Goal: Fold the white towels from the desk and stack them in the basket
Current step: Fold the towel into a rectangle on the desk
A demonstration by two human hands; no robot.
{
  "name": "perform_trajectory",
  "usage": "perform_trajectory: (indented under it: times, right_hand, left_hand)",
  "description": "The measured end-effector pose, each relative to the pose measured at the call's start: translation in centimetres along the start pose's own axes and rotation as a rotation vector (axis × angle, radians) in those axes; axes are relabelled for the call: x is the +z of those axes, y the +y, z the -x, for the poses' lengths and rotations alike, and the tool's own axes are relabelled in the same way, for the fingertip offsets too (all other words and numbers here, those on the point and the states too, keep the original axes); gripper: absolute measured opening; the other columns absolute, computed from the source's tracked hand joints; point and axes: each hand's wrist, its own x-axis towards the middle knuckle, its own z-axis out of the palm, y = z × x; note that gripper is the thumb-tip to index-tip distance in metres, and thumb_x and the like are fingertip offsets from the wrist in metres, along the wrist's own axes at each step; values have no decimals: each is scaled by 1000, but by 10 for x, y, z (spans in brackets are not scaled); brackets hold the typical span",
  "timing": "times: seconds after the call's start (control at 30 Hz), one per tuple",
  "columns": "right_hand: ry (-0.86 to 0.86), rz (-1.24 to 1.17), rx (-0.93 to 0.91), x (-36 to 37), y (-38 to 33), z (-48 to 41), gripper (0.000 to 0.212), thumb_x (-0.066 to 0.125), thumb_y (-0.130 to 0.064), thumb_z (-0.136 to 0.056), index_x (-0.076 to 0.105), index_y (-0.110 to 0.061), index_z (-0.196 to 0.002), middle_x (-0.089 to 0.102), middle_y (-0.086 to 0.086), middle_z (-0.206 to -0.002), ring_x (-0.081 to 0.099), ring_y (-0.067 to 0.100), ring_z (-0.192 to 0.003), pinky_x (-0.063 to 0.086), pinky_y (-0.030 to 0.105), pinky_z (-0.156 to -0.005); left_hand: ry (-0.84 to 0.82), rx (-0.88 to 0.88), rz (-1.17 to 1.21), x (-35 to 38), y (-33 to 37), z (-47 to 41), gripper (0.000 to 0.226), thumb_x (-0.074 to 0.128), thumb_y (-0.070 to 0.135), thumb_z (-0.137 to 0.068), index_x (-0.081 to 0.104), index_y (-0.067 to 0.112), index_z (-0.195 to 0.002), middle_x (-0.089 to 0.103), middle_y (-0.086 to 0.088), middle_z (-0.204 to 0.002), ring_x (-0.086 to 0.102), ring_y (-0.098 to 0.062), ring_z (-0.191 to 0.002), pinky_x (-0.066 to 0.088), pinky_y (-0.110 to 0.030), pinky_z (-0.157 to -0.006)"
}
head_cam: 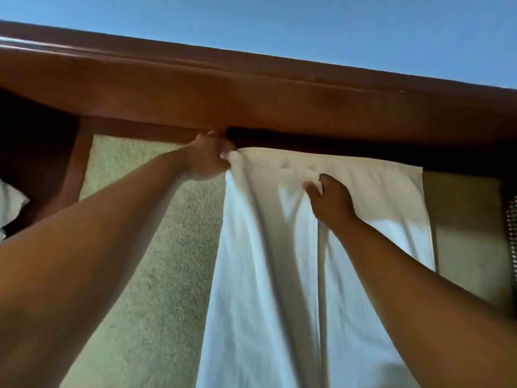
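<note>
Left hand (208, 159) is gripping the white towel (265, 275) at its top left corner, fingers curled tight and bunching the cloth, right up against the underside of the brown wooden desk (251, 102) front edge. Right hand (331, 200) is pinching a small fold of the same towel just below its top edge, around the middle, thumb and fingers closed on it. Towel is spreading out between and below both hands, running in long creases toward the camera, its top right corner lying free and flat. It is sitting in front of the desk, over the green carpet (145, 275); can't tell if it is touching the carpet. Blue wall (279, 21) is showing above the desk. Another bit of white cloth (11, 203) is peeking in at the left edge, unclear what. Dark mesh surface (513, 228) is showing at the far right edge, too cropped to identify.
</note>
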Motion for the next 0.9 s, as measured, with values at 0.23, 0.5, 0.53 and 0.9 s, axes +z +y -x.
perform_trajectory:
  times: [0.23,0.5,0.53,0.9]
  right_hand:
    - [-123,-52,29,-12,-3,-13,45,53,-42,-101,60,-7,-128,63,13,-126,57,32,-119,40,29,-89]
    - [101,-112,1,-47,-22,-61,34,57,-36,-100,62,-9,-121,60,10,-107,58,33,-116,40,29,-82]
    - [88,-124,1,-45,-17,-68,24,60,-37,-99,61,-13,-103,56,6,-92,61,31,-100,37,29,-72]
    - [117,-162,-27,-19,6,-69,29,64,-33,-95,60,-8,-110,58,6,-91,54,23,-89,34,27,-75]
  left_hand:
    - [16,-43,97,5,-24,3,32,56,40,-100,62,26,-128,38,-3,-129,47,-30,-124,40,-38,-103]
    - [250,-53,45,-10,7,-18,49,48,51,-102,57,6,-120,59,-13,-103,58,-28,-93,43,-34,-74]
    - [293,-85,45,0,6,-24,49,50,52,-100,58,7,-118,61,-12,-100,59,-30,-92,42,-34,-72]
    - [739,-184,357,45,-14,-30,41,78,53,-79,59,20,-95,57,12,-73,56,-17,-72,38,-27,-64]
